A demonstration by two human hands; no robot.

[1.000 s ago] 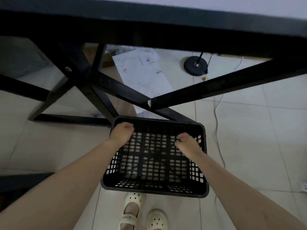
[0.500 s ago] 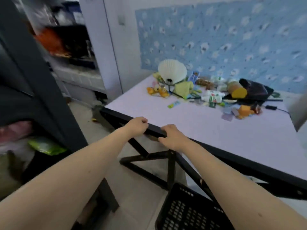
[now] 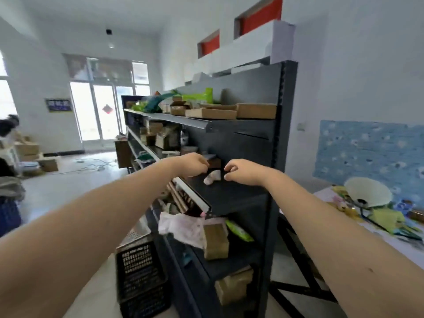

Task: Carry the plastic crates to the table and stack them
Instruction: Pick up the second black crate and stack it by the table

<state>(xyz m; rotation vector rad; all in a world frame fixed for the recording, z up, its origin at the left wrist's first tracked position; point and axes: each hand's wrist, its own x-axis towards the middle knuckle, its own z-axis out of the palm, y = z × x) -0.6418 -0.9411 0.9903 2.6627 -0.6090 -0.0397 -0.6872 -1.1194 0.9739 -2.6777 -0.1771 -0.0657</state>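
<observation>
Both my arms reach forward at chest height in front of a dark shelf unit (image 3: 250, 143). My left hand (image 3: 191, 165) and my right hand (image 3: 243, 172) hang close together with fingers curled in, and neither holds anything. A stack of black perforated plastic crates (image 3: 142, 278) stands on the floor at the lower left, against the shelf's end and below my left forearm. The pale-topped table (image 3: 397, 244) shows at the right edge, with a white fan (image 3: 367, 193) and small clutter on it.
The shelf unit carries cardboard boxes (image 3: 213, 112), packets and a crumpled white bag (image 3: 183, 228). The table's black frame (image 3: 300, 290) lies low on the right. More boxes (image 3: 29, 152) sit on the far left floor, with cables near the glass doors (image 3: 101, 111).
The view has swung left from the table to the shelf unit. My hands have left the table's edge and now hang in the air. The crate under the table is out of view.
</observation>
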